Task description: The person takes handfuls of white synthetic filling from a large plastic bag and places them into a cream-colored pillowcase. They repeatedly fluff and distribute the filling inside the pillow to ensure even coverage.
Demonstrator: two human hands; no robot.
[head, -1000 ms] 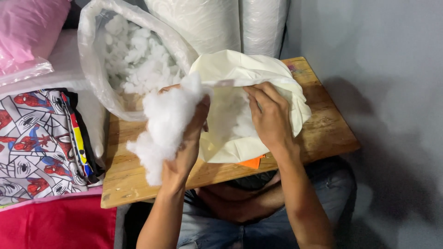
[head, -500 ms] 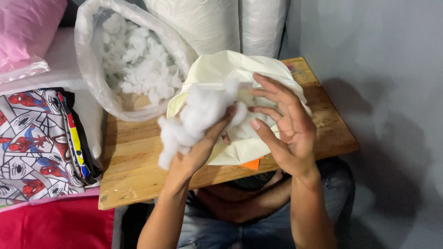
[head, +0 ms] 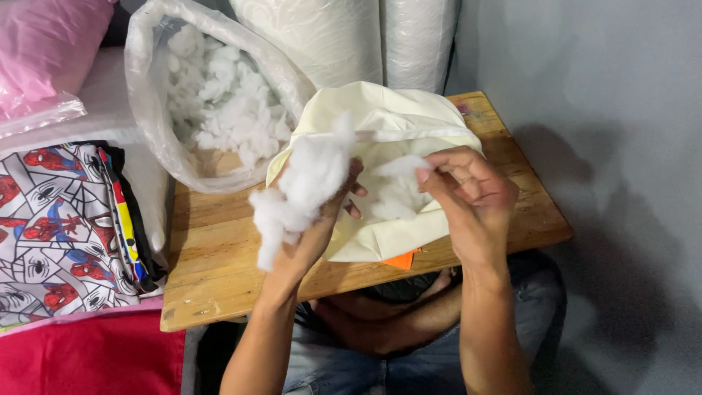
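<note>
Table (head: 219, 256): wooden top under both my hands, bare board showing on the near left of my grip. It bears everything below.

Bag (head: 150, 110): big clear plastic sack, mouth open, lying beyond and left of my left hand, part full of loose white stuffing. Well within reach, so I judge the next handful costs me only a short swing.

Cover (head: 395, 117): cream fabric case, slumped on the table directly behind my hands, its opening turned toward me. A tuft of fill already sits in the mouth, just beside my right fingertips. An orange scrap (head: 401, 258) peeks from under its near edge.

Fabric stack (head: 58, 227): printed cloth, far left of the grip, off the table. Plays no part.

Left hand (head: 314, 227): palm up, fingers curled round a clump (head: 300, 186) of white stuffing, gripping it loosely; strands trail down off the heel of the hand. The clump sits at the cover's mouth, touching its left rim.

Right hand (head: 468, 194): fingers bent and pinching at the rim of the opening and the tuft there; whether cloth or fibre is between them I cannot tell.

Handling note, my judgement: I keep the right hand holding the mouth wide, feed the clump deep rather than at the lip, tease it apart so no lumps form, and gather the trailing strands first.
</note>
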